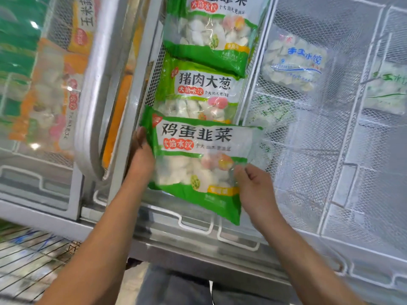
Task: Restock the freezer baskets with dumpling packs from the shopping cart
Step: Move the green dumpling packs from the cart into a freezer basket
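Bare forearms, no sleeves visible, dark grey trousers (176,289)

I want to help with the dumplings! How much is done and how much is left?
Done: two green packs, a pork-and-scallion pack and an egg-and-chive pack, already lie in the left wire basket. In hand: the left hand and right hand hold a third green pack over that basket's near end. Left: setting it down; the cart is barely in view, so remaining packs are unclear.
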